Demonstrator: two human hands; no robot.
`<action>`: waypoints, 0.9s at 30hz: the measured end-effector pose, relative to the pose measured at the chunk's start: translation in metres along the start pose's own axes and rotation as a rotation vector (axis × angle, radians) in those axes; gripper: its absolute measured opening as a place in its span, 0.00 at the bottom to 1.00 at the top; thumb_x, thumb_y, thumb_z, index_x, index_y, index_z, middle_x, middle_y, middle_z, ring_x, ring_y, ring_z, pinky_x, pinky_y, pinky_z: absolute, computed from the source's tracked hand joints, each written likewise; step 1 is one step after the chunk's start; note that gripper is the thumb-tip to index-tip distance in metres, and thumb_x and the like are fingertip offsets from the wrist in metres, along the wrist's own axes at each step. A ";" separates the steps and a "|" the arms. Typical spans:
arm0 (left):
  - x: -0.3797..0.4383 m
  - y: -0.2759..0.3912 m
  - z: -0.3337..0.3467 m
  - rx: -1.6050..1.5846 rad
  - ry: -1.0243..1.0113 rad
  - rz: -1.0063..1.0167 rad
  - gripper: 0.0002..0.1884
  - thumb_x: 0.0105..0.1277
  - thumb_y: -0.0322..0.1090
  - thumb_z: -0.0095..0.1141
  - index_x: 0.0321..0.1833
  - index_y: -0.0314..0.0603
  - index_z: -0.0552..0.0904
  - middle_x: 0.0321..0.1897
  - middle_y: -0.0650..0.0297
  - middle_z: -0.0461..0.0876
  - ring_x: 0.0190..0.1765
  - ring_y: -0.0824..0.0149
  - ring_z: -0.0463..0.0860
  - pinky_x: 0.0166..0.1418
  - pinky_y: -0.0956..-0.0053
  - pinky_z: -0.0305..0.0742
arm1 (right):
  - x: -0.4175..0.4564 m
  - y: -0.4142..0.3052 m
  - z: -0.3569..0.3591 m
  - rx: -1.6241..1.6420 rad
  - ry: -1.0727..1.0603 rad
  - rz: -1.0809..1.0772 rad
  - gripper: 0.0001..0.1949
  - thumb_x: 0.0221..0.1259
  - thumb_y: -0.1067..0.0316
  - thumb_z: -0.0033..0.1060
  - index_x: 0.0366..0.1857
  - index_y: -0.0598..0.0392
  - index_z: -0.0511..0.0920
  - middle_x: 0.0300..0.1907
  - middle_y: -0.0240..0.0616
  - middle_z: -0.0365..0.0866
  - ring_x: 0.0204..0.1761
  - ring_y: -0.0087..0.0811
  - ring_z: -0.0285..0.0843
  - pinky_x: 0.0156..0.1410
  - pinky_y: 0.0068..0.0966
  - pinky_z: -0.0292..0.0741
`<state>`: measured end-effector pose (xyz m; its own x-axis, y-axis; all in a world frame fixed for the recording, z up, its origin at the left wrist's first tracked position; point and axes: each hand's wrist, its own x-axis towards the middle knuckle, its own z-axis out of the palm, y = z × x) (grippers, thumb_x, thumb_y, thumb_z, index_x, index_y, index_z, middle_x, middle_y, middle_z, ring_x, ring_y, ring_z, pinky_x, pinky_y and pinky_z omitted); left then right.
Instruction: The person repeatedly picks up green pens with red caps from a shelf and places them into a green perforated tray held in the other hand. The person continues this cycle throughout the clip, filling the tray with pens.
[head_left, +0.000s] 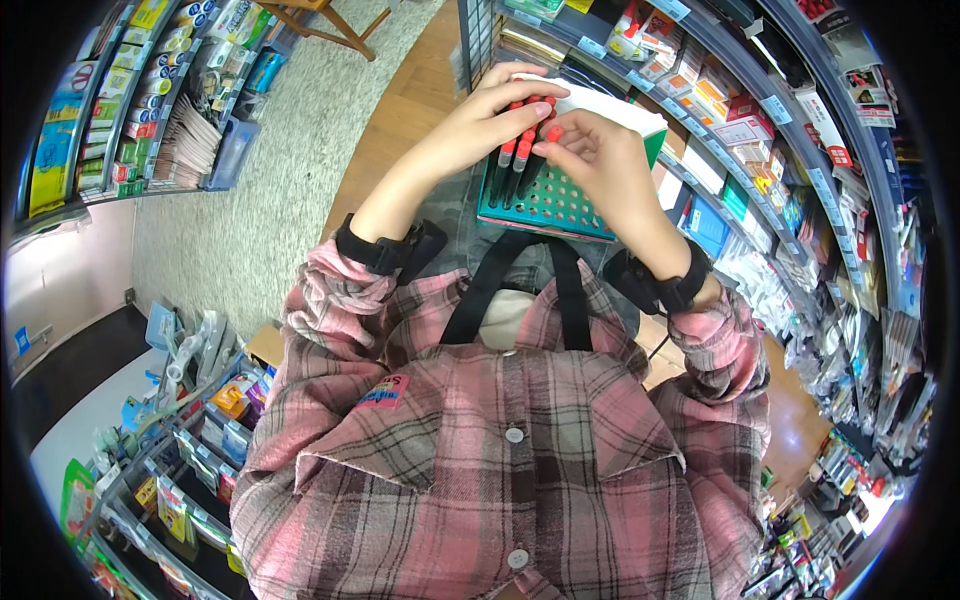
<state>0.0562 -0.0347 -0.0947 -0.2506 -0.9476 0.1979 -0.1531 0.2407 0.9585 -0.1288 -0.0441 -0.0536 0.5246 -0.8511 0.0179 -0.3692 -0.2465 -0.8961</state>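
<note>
A green box with a perforated tray (577, 204) lies before me on my lap, its white lid or flap (611, 105) raised at the far side. Several dark pens with red ends (514, 161) stand in the holes on the tray's left part. My left hand (491, 116) rests over the tops of these pens, its fingers spread across them; whether it grips any is hidden. In my right hand (589, 150), a red-ended pen (555, 133) is pinched between thumb and fingers, close beside the group.
Shelves of boxed and packaged goods (720, 127) curve along the right. More stocked shelves (150, 97) stand at the upper left, and a rack with packets (187, 480) is at the lower left. A wooden stool or chair leg (349, 30) shows at the top.
</note>
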 end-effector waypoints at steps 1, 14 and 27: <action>0.001 -0.001 0.000 -0.002 -0.003 0.001 0.16 0.70 0.34 0.50 0.58 0.45 0.81 0.63 0.60 0.66 0.65 0.66 0.68 0.67 0.72 0.63 | -0.001 0.002 0.001 0.015 0.000 -0.004 0.11 0.53 0.70 0.70 0.36 0.64 0.79 0.30 0.42 0.85 0.32 0.29 0.85 0.39 0.24 0.80; -0.003 -0.002 0.002 -0.072 0.003 0.010 0.16 0.72 0.35 0.47 0.58 0.43 0.80 0.62 0.59 0.67 0.66 0.64 0.68 0.69 0.71 0.60 | -0.011 0.013 0.018 -0.018 0.119 0.016 0.15 0.53 0.70 0.71 0.40 0.61 0.73 0.27 0.40 0.83 0.29 0.30 0.84 0.35 0.25 0.79; -0.003 -0.002 0.001 -0.037 0.053 0.105 0.16 0.72 0.37 0.49 0.58 0.41 0.80 0.59 0.56 0.69 0.66 0.58 0.65 0.71 0.67 0.57 | -0.020 0.010 0.011 -0.098 0.005 -0.045 0.06 0.59 0.71 0.64 0.33 0.60 0.76 0.26 0.49 0.80 0.31 0.46 0.83 0.36 0.34 0.76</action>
<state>0.0564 -0.0318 -0.0980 -0.2121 -0.9277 0.3073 -0.0930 0.3322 0.9386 -0.1342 -0.0244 -0.0682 0.5385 -0.8405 0.0600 -0.4189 -0.3288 -0.8464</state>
